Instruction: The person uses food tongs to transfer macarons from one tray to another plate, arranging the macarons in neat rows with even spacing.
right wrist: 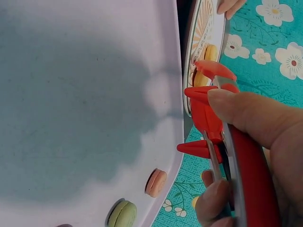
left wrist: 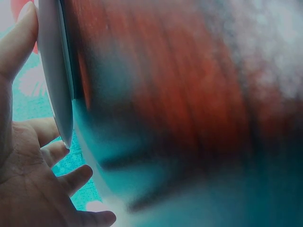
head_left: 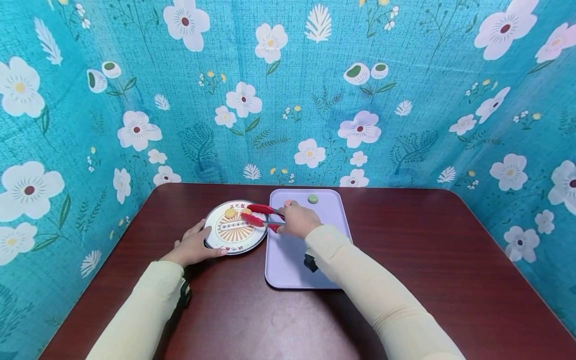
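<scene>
In the head view my left hand rests against the near left rim of a round white plate. Its fingers are spread and its thumb touches the edge; the left wrist view shows the plate side-on. My right hand grips a pair of red-tipped metal tongs, which reach over the plate's right side. Between or right beside the tong tips is a yellow macaron; whether they squeeze it I cannot tell. Another yellow macaron lies on the plate, left of the tips.
A lilac tray stands just right of the plate, under my right forearm. Toward its far end lie a green macaron and a pink macaron. The dark red-brown table meets a blue floral cloth behind.
</scene>
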The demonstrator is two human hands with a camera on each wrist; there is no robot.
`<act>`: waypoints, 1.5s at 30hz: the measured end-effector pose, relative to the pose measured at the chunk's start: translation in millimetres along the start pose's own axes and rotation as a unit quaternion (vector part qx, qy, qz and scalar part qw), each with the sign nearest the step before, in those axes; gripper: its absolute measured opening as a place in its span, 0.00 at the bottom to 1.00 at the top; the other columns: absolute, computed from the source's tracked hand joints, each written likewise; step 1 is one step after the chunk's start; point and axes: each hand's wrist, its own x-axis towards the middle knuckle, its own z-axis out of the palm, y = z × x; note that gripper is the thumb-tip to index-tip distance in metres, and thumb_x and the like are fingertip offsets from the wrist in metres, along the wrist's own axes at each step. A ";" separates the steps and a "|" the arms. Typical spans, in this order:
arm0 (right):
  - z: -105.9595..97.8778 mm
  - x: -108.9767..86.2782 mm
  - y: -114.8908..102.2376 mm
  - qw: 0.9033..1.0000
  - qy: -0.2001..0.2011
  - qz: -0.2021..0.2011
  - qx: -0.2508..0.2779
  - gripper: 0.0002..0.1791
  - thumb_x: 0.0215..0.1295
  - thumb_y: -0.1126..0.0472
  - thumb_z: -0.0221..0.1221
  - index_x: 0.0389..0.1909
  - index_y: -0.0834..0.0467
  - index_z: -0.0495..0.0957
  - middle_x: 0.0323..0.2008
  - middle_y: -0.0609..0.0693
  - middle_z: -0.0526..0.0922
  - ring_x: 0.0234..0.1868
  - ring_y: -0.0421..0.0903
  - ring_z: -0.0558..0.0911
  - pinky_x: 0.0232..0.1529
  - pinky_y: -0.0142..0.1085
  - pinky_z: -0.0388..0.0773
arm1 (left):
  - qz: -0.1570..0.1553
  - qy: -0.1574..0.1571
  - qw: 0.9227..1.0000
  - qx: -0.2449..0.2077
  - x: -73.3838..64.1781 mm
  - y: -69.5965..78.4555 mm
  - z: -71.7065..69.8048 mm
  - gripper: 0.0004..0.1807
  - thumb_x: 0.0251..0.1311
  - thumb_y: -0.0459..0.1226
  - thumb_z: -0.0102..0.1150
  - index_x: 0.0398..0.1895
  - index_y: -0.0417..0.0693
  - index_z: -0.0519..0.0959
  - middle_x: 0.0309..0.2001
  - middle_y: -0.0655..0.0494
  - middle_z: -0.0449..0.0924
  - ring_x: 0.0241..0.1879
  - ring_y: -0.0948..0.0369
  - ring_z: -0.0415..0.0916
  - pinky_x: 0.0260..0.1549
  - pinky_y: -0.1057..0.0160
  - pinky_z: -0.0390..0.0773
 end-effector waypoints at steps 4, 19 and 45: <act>0.3 1.2 -0.5 1.000 -0.001 0.000 0.001 0.32 0.56 0.48 0.68 0.63 0.48 0.75 0.43 0.52 0.74 0.36 0.46 0.74 0.27 0.37 0.75 | 0.000 -0.001 1.000 0.000 -1.0 0.8 -0.3 0.60 0.44 0.61 0.69 0.74 0.39 0.53 0.74 0.35 0.42 0.68 0.34 0.43 0.60 0.25 0.45; -0.3 4.2 -2.8 1.000 -0.002 -0.005 0.004 0.31 0.57 0.48 0.67 0.63 0.48 0.75 0.42 0.51 0.74 0.36 0.46 0.74 0.28 0.37 0.73 | 0.007 0.002 1.000 0.000 -1.6 -0.3 -0.1 0.61 0.43 0.62 0.68 0.73 0.37 0.54 0.74 0.35 0.42 0.68 0.34 0.43 0.59 0.24 0.44; -0.1 1.4 -2.4 1.000 0.004 -0.012 0.013 0.34 0.55 0.46 0.69 0.63 0.51 0.75 0.50 0.53 0.75 0.38 0.46 0.74 0.34 0.40 0.77 | 0.010 0.007 1.000 0.009 -2.6 -1.1 1.2 0.61 0.45 0.63 0.67 0.73 0.36 0.53 0.73 0.34 0.42 0.68 0.34 0.44 0.58 0.24 0.46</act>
